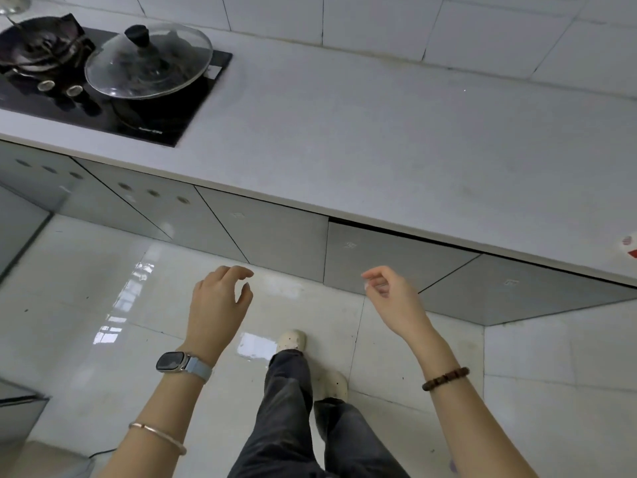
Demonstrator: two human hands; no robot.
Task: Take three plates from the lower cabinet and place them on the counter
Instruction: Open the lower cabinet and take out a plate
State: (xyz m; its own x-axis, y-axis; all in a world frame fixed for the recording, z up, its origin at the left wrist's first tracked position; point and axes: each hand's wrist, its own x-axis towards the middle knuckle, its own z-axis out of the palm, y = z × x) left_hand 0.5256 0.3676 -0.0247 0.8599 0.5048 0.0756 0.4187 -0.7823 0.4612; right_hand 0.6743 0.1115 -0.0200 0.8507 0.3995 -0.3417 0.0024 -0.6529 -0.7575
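No plates are in view. The lower cabinet doors (389, 257) are grey and all closed, running under the white counter (362, 132). My left hand (219, 305) hangs in front of the doors, above the floor, fingers loosely curled and holding nothing. My right hand (393, 298) is level with it to the right, also with nothing in it, fingers apart and pointing left. Both hands are short of the doors and touch nothing.
A black gas hob (113, 98) sits at the counter's left end with a pan under a glass lid (148, 60) and a bare burner (38, 46). Glossy floor tiles (103, 288) lie below; my legs and shoes (293, 339) stand between my arms.
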